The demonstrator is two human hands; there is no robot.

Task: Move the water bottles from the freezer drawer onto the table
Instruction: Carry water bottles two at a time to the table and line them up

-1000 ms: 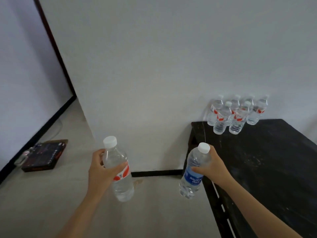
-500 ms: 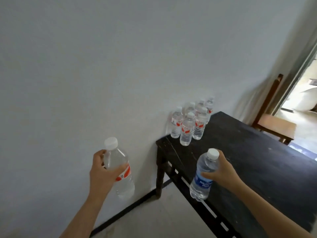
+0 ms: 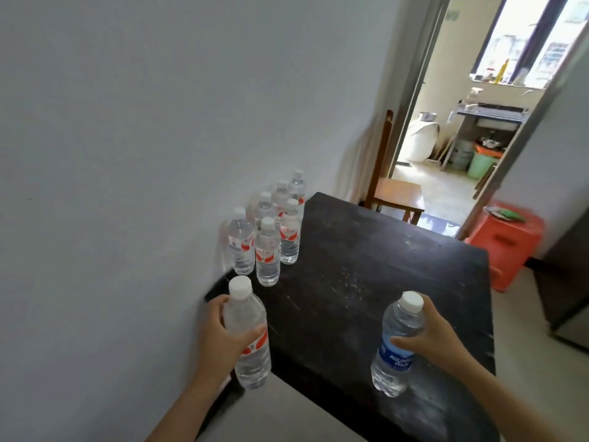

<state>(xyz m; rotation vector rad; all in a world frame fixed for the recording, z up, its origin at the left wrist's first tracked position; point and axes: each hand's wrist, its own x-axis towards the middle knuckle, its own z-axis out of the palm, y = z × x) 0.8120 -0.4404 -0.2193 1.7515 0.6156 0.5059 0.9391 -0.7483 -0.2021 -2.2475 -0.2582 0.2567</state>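
My left hand (image 3: 220, 338) grips a clear water bottle with a red label (image 3: 247, 333), held upright above the near left corner of the dark wooden table (image 3: 366, 275). My right hand (image 3: 430, 338) grips a bottle with a blue label (image 3: 396, 342), upright over the table's near part. Several red-labelled bottles (image 3: 271, 228) stand in a cluster on the table's far left side against the white wall. The freezer drawer is out of sight.
A wooden chair (image 3: 393, 193) stands past the table's far end beside an open doorway (image 3: 446, 138). A red plastic stool (image 3: 506, 244) sits right of the table. A dark appliance edge (image 3: 567, 282) shows at the far right.
The view has swung right and closer to the table. Both hands with their bottles have come from beside the table to above its top.
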